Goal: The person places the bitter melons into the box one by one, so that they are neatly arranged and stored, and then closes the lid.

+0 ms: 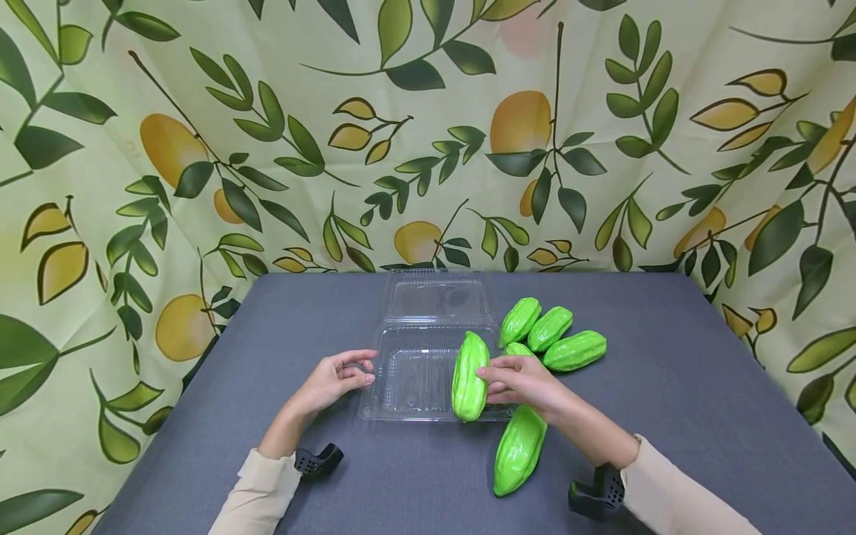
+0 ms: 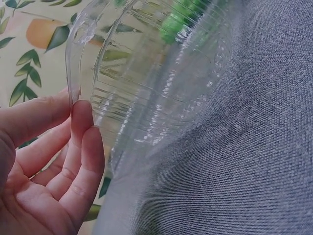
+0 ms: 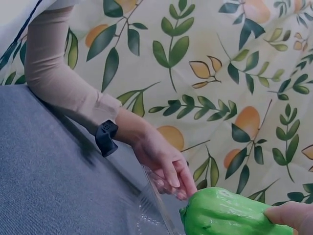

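Note:
A clear plastic clamshell box (image 1: 409, 383) lies on the table, its hinged lid (image 1: 438, 299) folded back. My left hand (image 1: 342, 377) pinches the box's left rim between thumb and fingers, as the left wrist view shows up close. Over the right part of the base, a green ridged fruit (image 1: 469, 379) is held upright by its right side in my right hand (image 1: 524, 383). The same green fruit (image 3: 225, 213) fills the lower right of the right wrist view, where only part of that hand shows. Its underside and contact with the box cannot be made out.
To the box's right lie several more green fruits (image 1: 575, 351), one partly hidden behind my right hand. Another green fruit (image 1: 519, 453) rests nearer the front. Grey cloth covers the table (image 1: 675, 386), and a leaf-patterned curtain (image 1: 428, 163) hangs behind it.

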{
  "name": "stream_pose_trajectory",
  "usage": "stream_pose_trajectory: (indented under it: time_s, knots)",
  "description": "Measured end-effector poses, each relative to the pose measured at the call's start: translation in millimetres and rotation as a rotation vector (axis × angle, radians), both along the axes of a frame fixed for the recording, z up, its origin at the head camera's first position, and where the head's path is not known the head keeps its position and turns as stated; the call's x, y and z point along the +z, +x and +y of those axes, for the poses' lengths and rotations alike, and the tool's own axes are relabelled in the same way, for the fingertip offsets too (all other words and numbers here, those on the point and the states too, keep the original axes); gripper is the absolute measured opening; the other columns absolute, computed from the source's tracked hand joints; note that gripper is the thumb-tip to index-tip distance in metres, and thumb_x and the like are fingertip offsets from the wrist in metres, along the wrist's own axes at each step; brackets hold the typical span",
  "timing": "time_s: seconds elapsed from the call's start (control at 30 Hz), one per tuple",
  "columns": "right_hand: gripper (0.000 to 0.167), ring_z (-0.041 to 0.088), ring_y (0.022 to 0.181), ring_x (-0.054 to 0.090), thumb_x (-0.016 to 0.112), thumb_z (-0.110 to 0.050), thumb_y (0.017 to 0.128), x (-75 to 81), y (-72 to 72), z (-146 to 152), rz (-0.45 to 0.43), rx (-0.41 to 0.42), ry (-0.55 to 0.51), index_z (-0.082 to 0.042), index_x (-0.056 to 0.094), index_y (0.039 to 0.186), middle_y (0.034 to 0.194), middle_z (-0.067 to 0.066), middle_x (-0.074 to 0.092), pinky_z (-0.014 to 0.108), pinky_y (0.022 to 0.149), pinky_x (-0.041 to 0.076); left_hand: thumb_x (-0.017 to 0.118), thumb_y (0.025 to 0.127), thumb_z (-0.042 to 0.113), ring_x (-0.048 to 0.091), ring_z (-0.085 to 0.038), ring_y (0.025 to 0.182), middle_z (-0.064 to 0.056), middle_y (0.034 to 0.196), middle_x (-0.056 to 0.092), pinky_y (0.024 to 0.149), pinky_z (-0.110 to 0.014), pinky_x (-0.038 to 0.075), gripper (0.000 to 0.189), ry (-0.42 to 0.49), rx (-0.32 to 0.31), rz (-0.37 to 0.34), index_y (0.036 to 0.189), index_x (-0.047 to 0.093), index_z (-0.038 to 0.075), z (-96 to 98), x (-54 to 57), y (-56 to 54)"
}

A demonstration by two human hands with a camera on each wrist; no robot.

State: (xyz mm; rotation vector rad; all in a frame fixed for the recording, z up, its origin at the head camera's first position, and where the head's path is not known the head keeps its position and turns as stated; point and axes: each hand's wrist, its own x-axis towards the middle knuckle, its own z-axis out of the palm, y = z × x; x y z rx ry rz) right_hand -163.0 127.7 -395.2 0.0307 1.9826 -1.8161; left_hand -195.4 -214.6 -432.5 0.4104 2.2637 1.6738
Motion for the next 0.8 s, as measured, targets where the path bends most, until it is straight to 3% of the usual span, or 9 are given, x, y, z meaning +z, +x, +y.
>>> stream_pose_trajectory:
  time_s: [0.17,0.5,0.8]
  knots:
    - [0.058,0.008,0.077,0.062,0.066,-0.020,0.088,-1.4,-3.1,-9,-0.006,-0.012,-0.006,0.016,0.045,0.129,0.094,0.005,0.062,0.029,0.081,0.059,0.065,0.089,0.004,0.063,0.005,0.079,-0.031,0.113,0.056,0.074,-0.015,0.053,0.052,-0.001,0.009,0.004,0.135,0.046,-0.013,2.1,1.0,1.1]
    - [0.061,0.011,0.078,0.062,0.064,-0.020,0.089,-3.7,-8.9,-28,0.002,-0.010,0.010,0.017,0.042,0.132,0.103,0.012,0.060,0.030,0.080,0.059,0.064,0.089,0.003,0.063,0.006,0.079,-0.037,0.116,0.055,0.073,-0.017,0.054,0.050,-0.013,0.016,0.026,0.134,0.047,-0.013,4.0,1.2,2.9]
    - [0.056,0.010,0.075,0.064,0.064,-0.020,0.090,-6.3,-12.7,-44,-0.011,0.008,0.002,0.017,0.046,0.129,0.097,0.009,0.062,0.029,0.077,0.060,0.063,0.089,0.001,0.061,0.008,0.080,-0.037,0.112,0.056,0.071,-0.015,0.051,0.049,-0.005,0.000,0.083,0.131,0.047,-0.017,3.6,-0.7,1.6]
